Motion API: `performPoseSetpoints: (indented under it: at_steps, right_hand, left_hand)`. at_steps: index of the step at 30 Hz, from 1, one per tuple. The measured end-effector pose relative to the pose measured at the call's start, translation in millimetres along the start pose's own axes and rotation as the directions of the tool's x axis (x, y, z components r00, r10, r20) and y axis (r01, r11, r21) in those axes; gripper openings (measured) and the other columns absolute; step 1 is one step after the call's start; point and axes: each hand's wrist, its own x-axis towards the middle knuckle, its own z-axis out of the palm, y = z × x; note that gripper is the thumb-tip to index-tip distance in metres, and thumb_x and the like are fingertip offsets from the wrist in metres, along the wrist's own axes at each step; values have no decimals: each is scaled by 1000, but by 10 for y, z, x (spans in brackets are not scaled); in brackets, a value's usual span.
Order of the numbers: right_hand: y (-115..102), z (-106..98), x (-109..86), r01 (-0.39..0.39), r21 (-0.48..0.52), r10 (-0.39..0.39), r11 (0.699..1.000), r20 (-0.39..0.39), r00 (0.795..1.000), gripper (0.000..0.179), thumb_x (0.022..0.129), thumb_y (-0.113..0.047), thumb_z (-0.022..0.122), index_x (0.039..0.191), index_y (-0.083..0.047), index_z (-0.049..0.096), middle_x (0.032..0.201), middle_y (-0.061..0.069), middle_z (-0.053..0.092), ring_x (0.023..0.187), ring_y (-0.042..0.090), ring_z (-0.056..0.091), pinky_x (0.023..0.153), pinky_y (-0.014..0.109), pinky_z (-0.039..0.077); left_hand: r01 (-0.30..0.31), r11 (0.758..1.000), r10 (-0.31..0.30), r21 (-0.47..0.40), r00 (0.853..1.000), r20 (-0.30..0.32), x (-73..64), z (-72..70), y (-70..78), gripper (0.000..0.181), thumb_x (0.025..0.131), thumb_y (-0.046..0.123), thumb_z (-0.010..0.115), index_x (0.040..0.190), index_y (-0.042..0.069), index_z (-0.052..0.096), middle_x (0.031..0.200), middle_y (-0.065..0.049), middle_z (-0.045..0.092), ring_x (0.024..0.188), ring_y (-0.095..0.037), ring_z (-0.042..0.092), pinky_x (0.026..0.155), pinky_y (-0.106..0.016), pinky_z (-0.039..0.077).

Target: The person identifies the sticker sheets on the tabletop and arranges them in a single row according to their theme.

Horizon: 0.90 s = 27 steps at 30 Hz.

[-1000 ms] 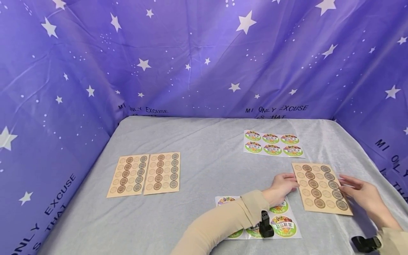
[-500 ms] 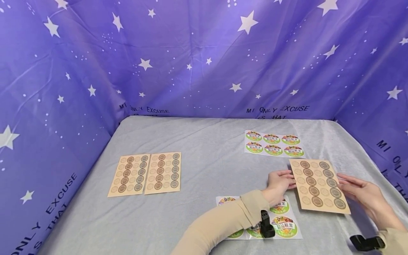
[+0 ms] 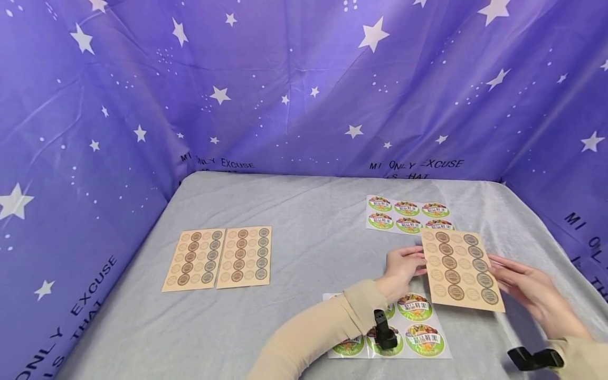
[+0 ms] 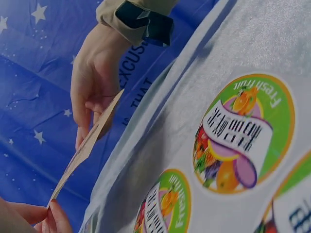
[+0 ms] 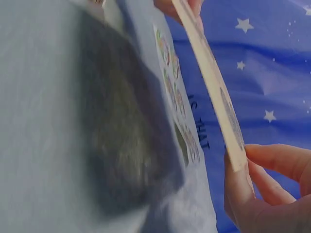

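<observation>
Between both hands hangs a tan sticker sheet (image 3: 459,270) with columns of round brown and grey stickers, raised above the table. My left hand (image 3: 401,270) pinches its left edge; in the left wrist view the left fingertips (image 4: 54,213) close on one edge. At the opposite edge my right hand (image 3: 534,290) pinches the sheet between thumb and fingers, as the right wrist view shows with the right hand (image 5: 272,182). Below the left forearm lies a white sheet of fruit stickers (image 3: 421,322), partly hidden by the sleeve.
Two tan sticker sheets (image 3: 193,259) (image 3: 244,257) lie side by side on the left of the grey cloth-covered table (image 3: 304,211). Another fruit sticker sheet (image 3: 396,214) lies at the back right, its corner overlapped by the raised sheet. A purple starry curtain (image 3: 304,79) encloses the table.
Both hands have lifted the tan sticker sheet and moved it left and slightly away from the body. It now overlaps the back fruit sticker sheet in the head view.
</observation>
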Motion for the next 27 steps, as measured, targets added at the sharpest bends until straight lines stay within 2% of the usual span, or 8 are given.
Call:
performPoseSetpoints:
  at_steps: [5,9,14,19,22,25,27]
  right_hand:
    - [-94,389,8,15,198,-27,980,63,998,37,83,14,47,96,-12,70,90,6,67,84,16,63,72,26,52]
    - [-189,696,-21,-3,249,-22,968,95,995,40,85,16,40,94,-9,70,89,8,67,83,17,63,71,27,52]
    - [-169,797,51,-8,224,-20,975,120,993,38,85,14,42,96,-11,69,91,8,67,85,17,63,73,27,52]
    - [-33,723,207,3,145,-24,989,145,989,37,85,11,46,103,-16,66,99,4,65,92,16,61,79,28,49]
    - [60,680,321,-10,130,-10,991,153,988,37,86,8,47,105,-18,65,101,4,65,94,16,61,81,29,49]
    - [-9,922,300,-25,147,6,989,132,991,36,86,8,48,101,-18,67,95,5,66,89,16,62,78,28,50]
    - [-24,1041,307,-22,151,-1,988,148,989,37,86,9,47,101,-18,67,94,5,67,88,16,62,77,28,51]
  left_hand:
    - [-3,1000,3,15,1000,-9,40,-125,86,29,68,-17,58,85,4,68,70,-7,64,60,-19,61,55,-29,53]
    - [-10,999,11,34,1000,-8,61,-226,161,28,70,-15,58,87,5,69,72,-6,64,62,-18,61,55,-29,53]
    - [-5,999,5,54,1000,-7,86,-357,252,27,72,-11,58,89,6,69,75,-5,65,63,-16,61,56,-28,53]
    - [-21,998,22,57,1000,-11,123,-497,338,28,71,-10,58,92,6,69,78,-6,66,62,-13,60,56,-26,52]
    - [-32,998,33,52,999,-5,148,-592,389,28,72,-10,58,93,5,68,79,-6,66,61,-12,60,56,-24,51]
    - [-45,998,45,49,999,8,171,-689,445,27,73,-9,57,94,4,68,81,-6,66,61,-10,59,56,-23,51]
    - [-51,997,51,51,999,10,185,-751,481,28,73,-8,57,95,3,68,82,-6,66,60,-9,59,55,-21,50]
